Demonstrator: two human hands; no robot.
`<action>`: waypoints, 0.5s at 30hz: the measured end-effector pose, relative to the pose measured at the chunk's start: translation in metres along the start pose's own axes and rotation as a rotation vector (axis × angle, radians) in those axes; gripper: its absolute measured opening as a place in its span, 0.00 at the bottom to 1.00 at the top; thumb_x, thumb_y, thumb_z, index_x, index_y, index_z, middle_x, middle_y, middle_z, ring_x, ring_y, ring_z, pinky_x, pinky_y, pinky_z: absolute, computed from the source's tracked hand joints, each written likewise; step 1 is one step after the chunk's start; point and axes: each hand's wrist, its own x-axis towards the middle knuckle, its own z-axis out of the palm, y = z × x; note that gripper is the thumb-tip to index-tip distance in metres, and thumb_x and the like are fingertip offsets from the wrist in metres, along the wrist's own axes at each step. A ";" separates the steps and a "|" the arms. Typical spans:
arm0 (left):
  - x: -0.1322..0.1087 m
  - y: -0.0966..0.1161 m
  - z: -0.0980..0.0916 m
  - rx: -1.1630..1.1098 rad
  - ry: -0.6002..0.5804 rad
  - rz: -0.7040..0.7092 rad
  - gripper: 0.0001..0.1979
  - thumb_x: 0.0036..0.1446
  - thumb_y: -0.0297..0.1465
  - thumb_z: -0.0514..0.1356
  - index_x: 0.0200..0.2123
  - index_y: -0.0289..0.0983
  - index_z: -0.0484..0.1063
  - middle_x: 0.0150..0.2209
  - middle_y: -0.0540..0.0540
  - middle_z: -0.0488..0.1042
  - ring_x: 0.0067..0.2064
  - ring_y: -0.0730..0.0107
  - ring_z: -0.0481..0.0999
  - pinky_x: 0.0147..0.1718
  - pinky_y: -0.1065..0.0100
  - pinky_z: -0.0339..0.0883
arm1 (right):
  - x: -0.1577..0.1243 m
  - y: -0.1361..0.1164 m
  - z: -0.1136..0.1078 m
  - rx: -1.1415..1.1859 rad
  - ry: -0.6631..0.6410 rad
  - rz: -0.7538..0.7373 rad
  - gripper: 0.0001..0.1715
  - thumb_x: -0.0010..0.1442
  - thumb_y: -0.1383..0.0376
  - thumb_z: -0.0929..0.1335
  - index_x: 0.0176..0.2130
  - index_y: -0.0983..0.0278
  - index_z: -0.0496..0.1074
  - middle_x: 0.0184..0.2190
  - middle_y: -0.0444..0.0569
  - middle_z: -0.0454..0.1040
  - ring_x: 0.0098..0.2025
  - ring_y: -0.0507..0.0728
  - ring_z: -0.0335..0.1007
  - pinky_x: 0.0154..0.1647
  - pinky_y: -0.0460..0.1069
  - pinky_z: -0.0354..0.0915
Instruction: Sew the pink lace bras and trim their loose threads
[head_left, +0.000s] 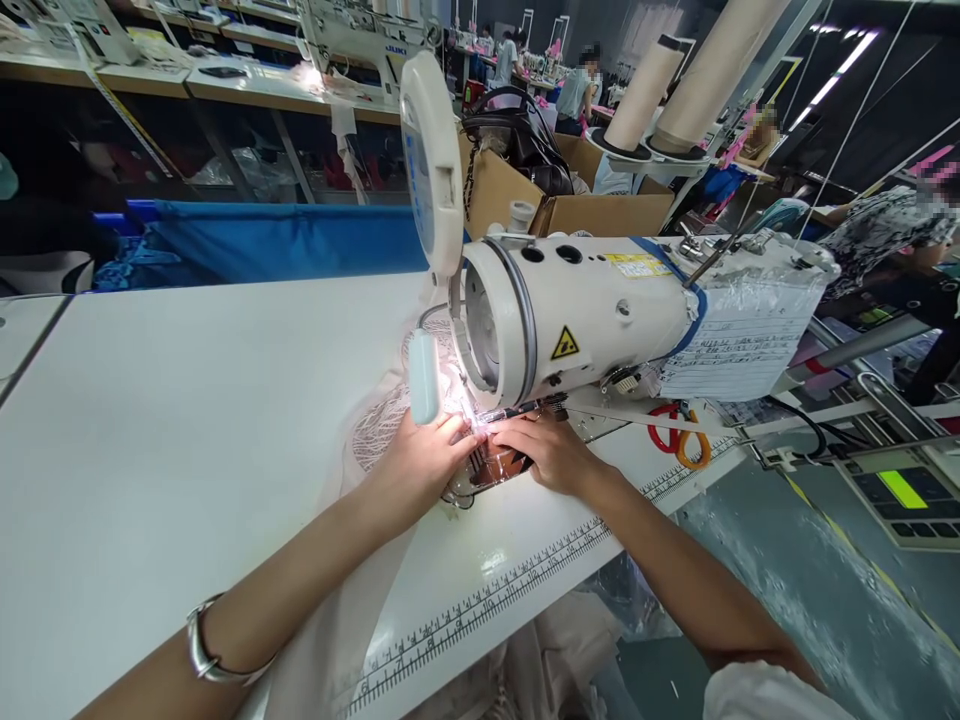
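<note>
A white sewing machine stands on the white table, its lamp lighting the needle area. Pale pink sheer fabric lies under the needle and trails off the table's front edge. My left hand rests on the fabric just left of the needle, fingers pressed together on the cloth. My right hand lies just right of the needle, fingers flat and pointing toward it, pressing the fabric down. The two hands' fingertips nearly meet at the presser foot. A silver bracelet sits on my left wrist.
Red and orange scissors lie on the table under the machine arm. A ruler strip runs along the front edge. A cardboard box and thread cones stand behind. Other people work at the right and far back.
</note>
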 end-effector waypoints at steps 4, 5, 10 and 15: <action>0.002 -0.003 -0.004 -0.038 -0.012 -0.040 0.26 0.53 0.15 0.49 0.49 0.40 0.73 0.44 0.43 0.76 0.41 0.57 0.75 0.44 0.54 0.64 | -0.001 0.001 0.002 0.001 0.009 -0.029 0.23 0.59 0.80 0.57 0.41 0.63 0.74 0.48 0.50 0.78 0.49 0.58 0.71 0.49 0.53 0.69; 0.003 -0.004 -0.005 -0.048 -0.019 -0.044 0.27 0.53 0.14 0.49 0.50 0.41 0.73 0.44 0.43 0.76 0.42 0.57 0.75 0.46 0.53 0.63 | -0.001 0.002 0.002 0.002 0.015 -0.028 0.23 0.59 0.80 0.57 0.41 0.63 0.74 0.48 0.50 0.78 0.49 0.58 0.71 0.50 0.53 0.69; 0.004 -0.008 -0.009 -0.074 -0.053 -0.085 0.27 0.53 0.15 0.48 0.50 0.41 0.73 0.47 0.44 0.76 0.46 0.56 0.74 0.51 0.50 0.62 | -0.001 0.000 0.001 0.028 0.012 0.003 0.24 0.58 0.81 0.56 0.42 0.63 0.73 0.47 0.51 0.78 0.49 0.57 0.71 0.48 0.51 0.69; 0.003 -0.014 -0.008 -0.137 -0.042 -0.173 0.18 0.64 0.25 0.49 0.50 0.43 0.73 0.46 0.45 0.76 0.44 0.57 0.75 0.49 0.52 0.65 | -0.003 -0.001 -0.002 0.011 0.020 0.040 0.20 0.51 0.80 0.59 0.34 0.61 0.72 0.36 0.48 0.76 0.36 0.54 0.72 0.31 0.46 0.65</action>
